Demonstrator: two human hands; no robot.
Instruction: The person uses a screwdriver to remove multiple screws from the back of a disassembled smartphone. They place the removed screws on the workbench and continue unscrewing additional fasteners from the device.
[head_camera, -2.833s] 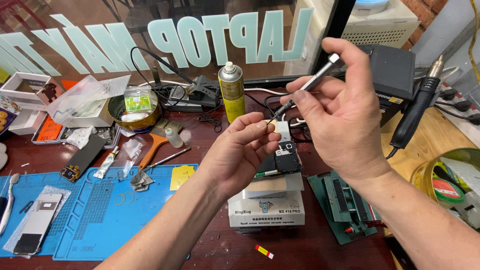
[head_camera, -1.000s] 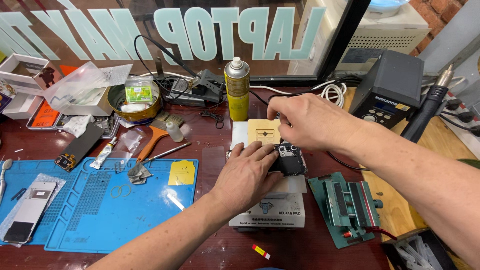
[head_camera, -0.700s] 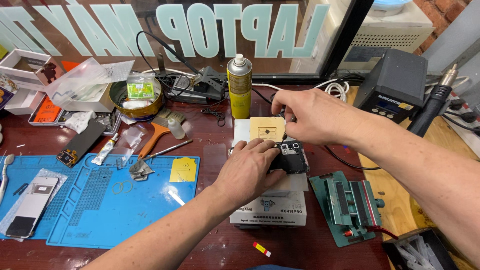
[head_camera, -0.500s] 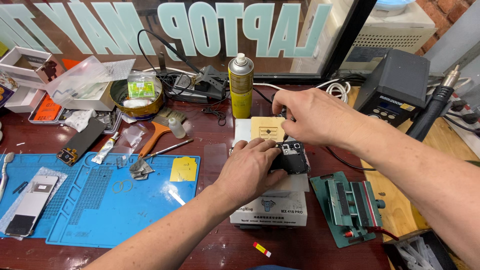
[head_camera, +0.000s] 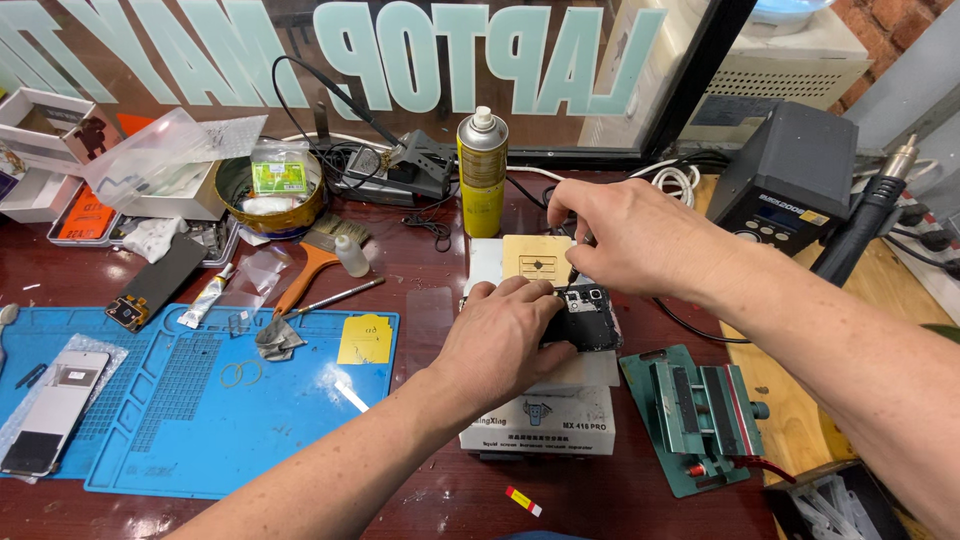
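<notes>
Left hand (head_camera: 505, 340) covers most of the dark phone (head_camera: 585, 318); only its camera end shows. Right hand (head_camera: 630, 235): fingertips curl under, so whatever they pinch cannot be told. The white box (head_camera: 540, 425) beneath is largely hidden by both. Black tray (head_camera: 835, 510) cut off at the lower edge, contents blurred. Hot-air handle (head_camera: 870, 215) runs out of view at the right edge. White carton (head_camera: 30, 150) clipped at left. Bowl (head_camera: 270, 195) contents too small to identify.
</notes>
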